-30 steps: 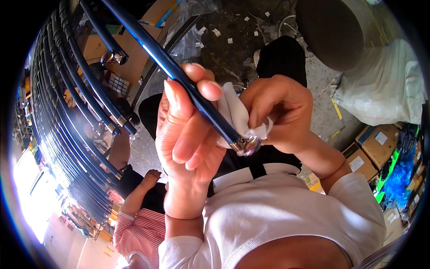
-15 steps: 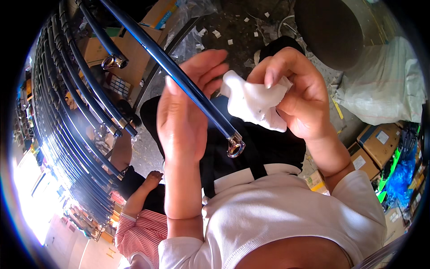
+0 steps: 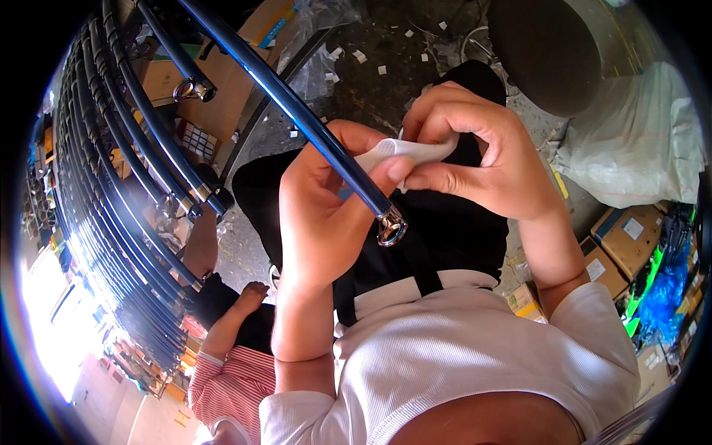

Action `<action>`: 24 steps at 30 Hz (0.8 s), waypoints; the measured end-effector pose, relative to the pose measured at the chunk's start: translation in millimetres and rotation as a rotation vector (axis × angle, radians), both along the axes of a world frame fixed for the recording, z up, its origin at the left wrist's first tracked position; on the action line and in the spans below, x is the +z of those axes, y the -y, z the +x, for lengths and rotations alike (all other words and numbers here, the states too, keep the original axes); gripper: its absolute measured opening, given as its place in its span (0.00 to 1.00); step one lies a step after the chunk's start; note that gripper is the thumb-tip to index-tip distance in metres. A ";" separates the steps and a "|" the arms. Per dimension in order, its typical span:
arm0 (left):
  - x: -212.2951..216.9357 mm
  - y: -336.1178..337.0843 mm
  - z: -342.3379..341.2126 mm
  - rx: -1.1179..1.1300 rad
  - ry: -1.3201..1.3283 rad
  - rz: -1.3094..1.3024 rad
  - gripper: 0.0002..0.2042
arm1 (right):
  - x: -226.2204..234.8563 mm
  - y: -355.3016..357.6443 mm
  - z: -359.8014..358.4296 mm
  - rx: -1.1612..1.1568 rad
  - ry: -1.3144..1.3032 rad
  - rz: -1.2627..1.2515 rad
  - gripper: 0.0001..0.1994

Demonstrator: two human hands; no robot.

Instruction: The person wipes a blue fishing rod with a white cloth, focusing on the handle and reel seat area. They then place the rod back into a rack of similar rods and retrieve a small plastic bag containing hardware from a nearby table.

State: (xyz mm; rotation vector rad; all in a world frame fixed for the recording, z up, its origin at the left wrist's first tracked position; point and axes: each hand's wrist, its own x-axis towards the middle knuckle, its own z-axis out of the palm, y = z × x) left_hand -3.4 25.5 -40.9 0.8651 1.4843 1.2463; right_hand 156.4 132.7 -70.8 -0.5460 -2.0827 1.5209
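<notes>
Between my two hands, a small white cloth (image 3: 430,151) is stretched and partly folded. My left hand (image 3: 317,219) is closed on its left end, the thumb pressed on top. With thumb and fingers, my right hand (image 3: 500,152) pinches the other end. A glossy dark blue fishing rod section (image 3: 297,111) slants down from the top across the front of my left hand, and a shiny metal ring guide (image 3: 391,228) sits at its lower tip. Whether the cloth touches the rod I cannot tell.
Many similar dark rods (image 3: 122,159) hang in a row at the left, one with a ring guide (image 3: 194,90). A co-worker in a striped shirt (image 3: 236,386) sits lower left. Cartons (image 3: 627,237) and a white woven sack (image 3: 630,137) stand at the right. Paper scraps litter the floor.
My left hand, spread open before, has come to the cloth and closed on its left end. The cloth is now drawn out between both hands, and the rod's tip has shifted slightly up.
</notes>
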 end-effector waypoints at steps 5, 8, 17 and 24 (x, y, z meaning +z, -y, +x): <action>-0.5 1.4 -7.9 0.268 0.159 0.151 0.18 | -2.6 11.6 -0.5 -0.137 -0.203 -0.307 0.09; 10.5 -4.4 -6.8 0.270 0.707 0.241 0.15 | 11.1 18.9 -3.2 -0.094 -0.248 -0.392 0.15; 20.0 -5.5 -8.7 0.228 0.919 0.122 0.10 | 17.2 22.8 -16.3 0.023 -0.462 -0.049 0.13; 31.7 -6.6 -2.6 0.309 0.808 0.032 0.07 | 26.3 13.6 -15.3 0.081 -0.399 -0.106 0.11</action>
